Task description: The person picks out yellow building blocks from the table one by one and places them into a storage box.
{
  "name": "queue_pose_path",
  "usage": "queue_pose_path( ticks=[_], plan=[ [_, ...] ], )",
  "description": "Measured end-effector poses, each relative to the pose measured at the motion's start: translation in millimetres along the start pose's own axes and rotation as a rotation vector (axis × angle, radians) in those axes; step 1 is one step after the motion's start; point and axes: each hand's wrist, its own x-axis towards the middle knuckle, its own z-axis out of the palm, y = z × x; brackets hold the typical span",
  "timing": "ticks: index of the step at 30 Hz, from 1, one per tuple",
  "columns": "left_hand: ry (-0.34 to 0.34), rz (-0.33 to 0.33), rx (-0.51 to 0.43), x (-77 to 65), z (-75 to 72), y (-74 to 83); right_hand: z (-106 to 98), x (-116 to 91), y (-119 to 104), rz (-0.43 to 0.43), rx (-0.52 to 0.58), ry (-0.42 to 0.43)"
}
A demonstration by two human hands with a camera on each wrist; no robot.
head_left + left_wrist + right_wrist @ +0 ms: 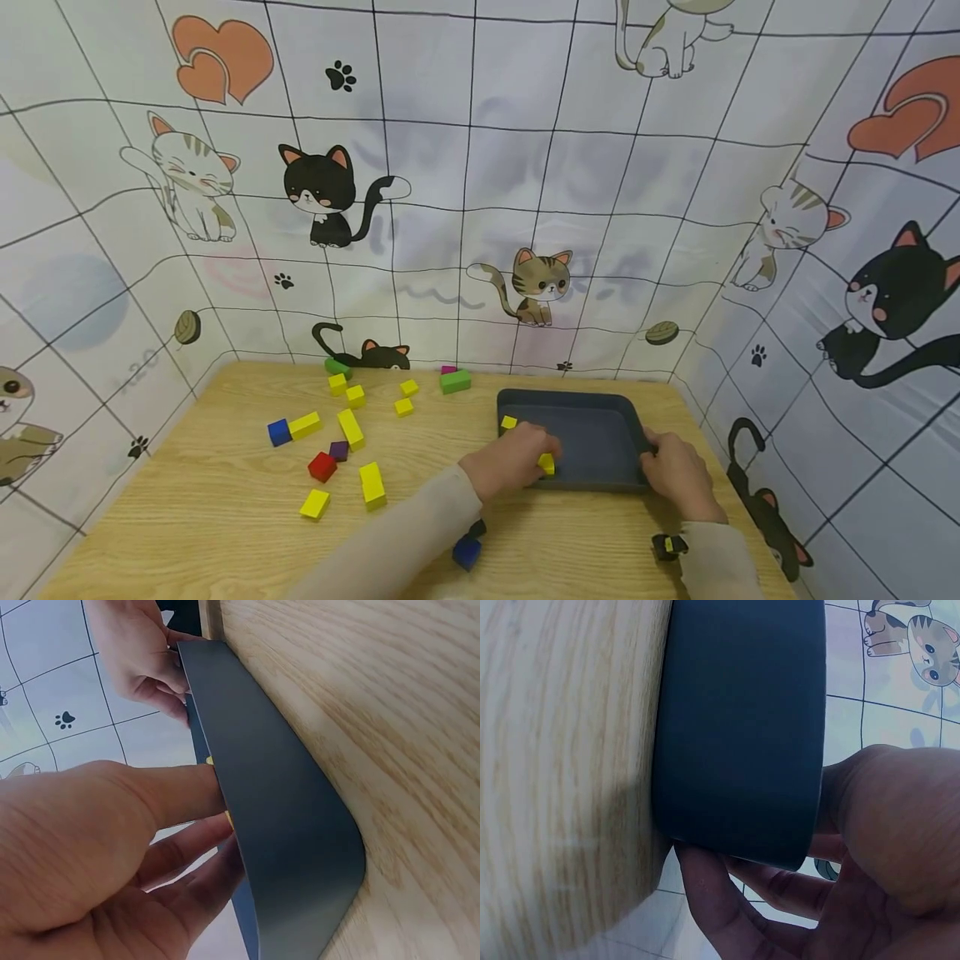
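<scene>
A dark grey tray (600, 433) lies on the table. My left hand (510, 462) reaches over its near left side. Between that hand's thumb and fingers is a yellow block (546, 465), low inside the tray; the left wrist view shows only a sliver of yellow block (229, 819) there, the rest behind the rim. Another yellow block (508, 422) is at the tray's left side, beyond the hand. My right hand (678, 475) grips the tray's right wall, thumb at the rim and fingers along the outside (705, 889).
Several yellow blocks (350, 428) lie scattered left of the tray, with a red block (322, 467), a purple block (339, 451) and a blue block (279, 432). Green blocks (455, 382) are at the back edge. Another blue block (467, 552) lies near my left forearm. Patterned cloth walls surround the table.
</scene>
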Motion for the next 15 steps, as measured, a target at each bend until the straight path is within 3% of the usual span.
queue_pose_path(
  ticks=[5,15],
  plan=[
    [-0.02,-0.014,-0.009,-2.2,-2.2,-0.5,1.4,-0.6,-0.5,-0.003,0.008,0.001],
    [0.031,0.007,-0.022,-8.1,-2.9,-7.5,2.0,0.9,0.0,-0.023,0.013,0.016]
  ],
)
